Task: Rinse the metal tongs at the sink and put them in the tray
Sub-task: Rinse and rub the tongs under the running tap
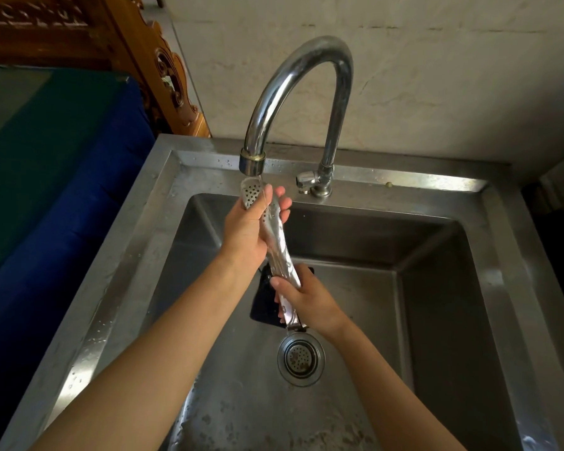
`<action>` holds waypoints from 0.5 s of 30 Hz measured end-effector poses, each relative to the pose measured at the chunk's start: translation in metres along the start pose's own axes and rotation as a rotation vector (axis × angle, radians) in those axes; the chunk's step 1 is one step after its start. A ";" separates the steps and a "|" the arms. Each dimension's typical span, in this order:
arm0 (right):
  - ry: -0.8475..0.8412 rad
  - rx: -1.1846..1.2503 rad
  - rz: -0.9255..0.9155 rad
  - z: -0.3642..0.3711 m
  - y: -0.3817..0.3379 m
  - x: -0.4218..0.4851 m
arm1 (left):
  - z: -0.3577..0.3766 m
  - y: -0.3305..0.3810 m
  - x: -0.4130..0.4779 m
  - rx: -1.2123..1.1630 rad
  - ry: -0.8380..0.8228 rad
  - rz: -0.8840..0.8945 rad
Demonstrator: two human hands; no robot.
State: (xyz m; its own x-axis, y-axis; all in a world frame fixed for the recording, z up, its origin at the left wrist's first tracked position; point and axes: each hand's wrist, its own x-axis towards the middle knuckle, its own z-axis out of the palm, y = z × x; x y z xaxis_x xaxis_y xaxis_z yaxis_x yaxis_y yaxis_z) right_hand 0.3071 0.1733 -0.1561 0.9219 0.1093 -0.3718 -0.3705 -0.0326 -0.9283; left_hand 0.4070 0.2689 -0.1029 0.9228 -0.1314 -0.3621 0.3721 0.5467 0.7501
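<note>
Rinsing step in hand: perforated metal tongs (pixel 275 242) held over the steel sink (pixel 489 203), near the basin's back-left corner, tilted with the scoop ends up under the gooseneck faucet (pixel 293 92) spout and the hinge end down toward the drain strainer (pixel 301 358). Left hand (pixel 251 229) wrapped around the upper part of the tongs, fingers curled over the perforated ends right below the spout; right hand (pixel 310 297) clamped on the lower handle near the hinge. Both closed on the tongs, tong arms pressed together. Thin water thread seems to run from the spout onto the top scoop; flow looks weak, hard to confirm. A dark object (pixel 264 304) lies on the basin floor behind the tongs, can't tell what it is. Tray not in view. To do this well, my read: keep the scoops directly under the stream, rub the holes with the left fingers, rotate with the right hand so both faces get water, and let the arms spring apart so the inner faces rinse too. Keep the tilt so runoff drains to the hinge and into the basin. Wet metal likely slippery, so grip firm at the handle. Shake off over the basin before moving to the tray.
</note>
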 end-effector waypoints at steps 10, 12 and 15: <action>-0.005 0.108 0.013 0.012 0.025 -0.011 | -0.001 -0.001 -0.013 0.192 -0.249 0.023; -0.016 0.129 0.018 0.013 0.026 -0.011 | -0.003 0.003 -0.015 0.106 -0.279 0.019; -0.028 0.131 0.030 0.013 0.021 -0.009 | -0.001 0.004 -0.014 0.086 -0.226 0.019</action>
State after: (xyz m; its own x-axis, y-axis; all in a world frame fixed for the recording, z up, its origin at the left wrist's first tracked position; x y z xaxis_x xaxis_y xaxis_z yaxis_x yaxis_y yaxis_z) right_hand 0.2891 0.1849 -0.1721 0.9072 0.1385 -0.3973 -0.4114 0.0933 -0.9067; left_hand 0.3957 0.2734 -0.0954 0.9249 -0.3090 -0.2217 0.3529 0.4799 0.8032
